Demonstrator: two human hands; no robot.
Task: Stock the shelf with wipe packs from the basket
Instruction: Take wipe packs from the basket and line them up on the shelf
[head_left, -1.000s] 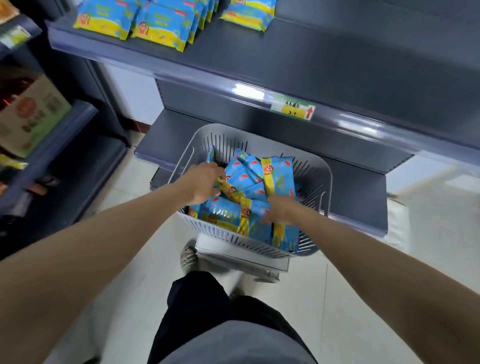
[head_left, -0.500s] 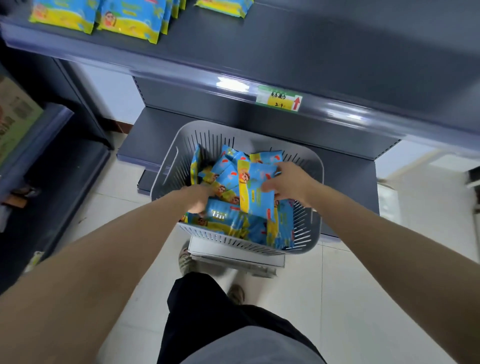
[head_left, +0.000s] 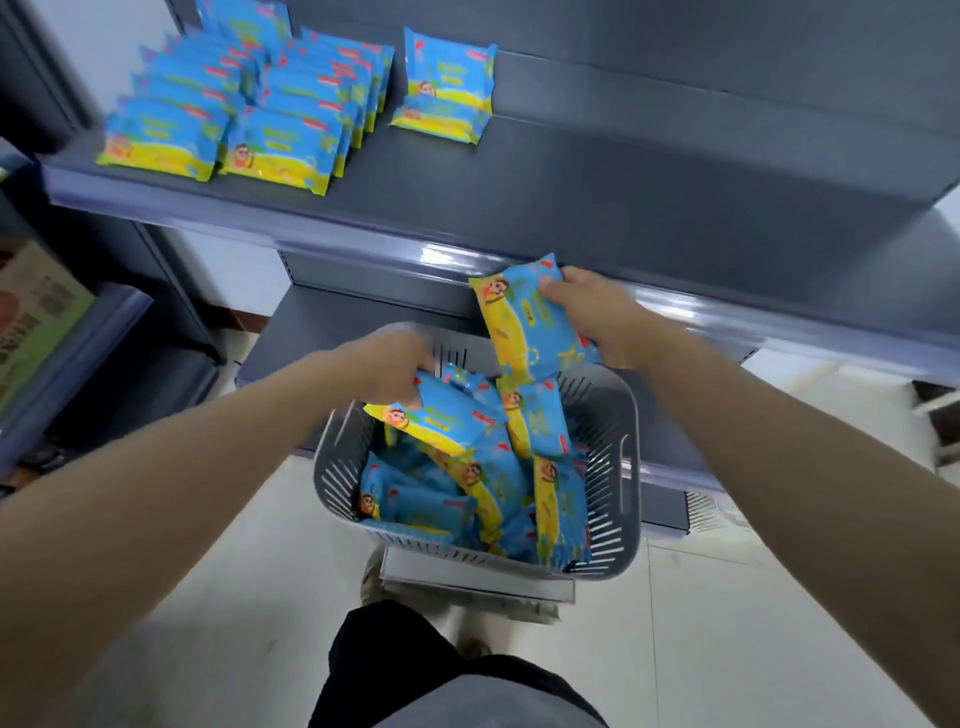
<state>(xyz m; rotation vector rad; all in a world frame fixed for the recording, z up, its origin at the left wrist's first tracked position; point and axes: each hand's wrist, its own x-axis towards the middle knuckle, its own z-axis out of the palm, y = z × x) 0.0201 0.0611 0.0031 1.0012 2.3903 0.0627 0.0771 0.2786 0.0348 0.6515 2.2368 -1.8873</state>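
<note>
Packs are coming up: a moment ago both hands were low in the basket (head_left: 631, 415); now our right hand (head_left: 597, 317) holds one wipe pack (head_left: 530, 322), fingers curled on it, at frame centre just below the shelf (head_left: 623, 171) edge, while our left hand (head_left: 395, 369) grips a second pack (head_left: 436, 421) over the basket, both likely shelf-bound

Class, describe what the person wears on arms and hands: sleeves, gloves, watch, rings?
The left forearm and right forearm are bare to the frame's edge: no sleeves. The left hand and right hand wear no gloves. No watch or ring shows; the left hand is blurred.
</note>
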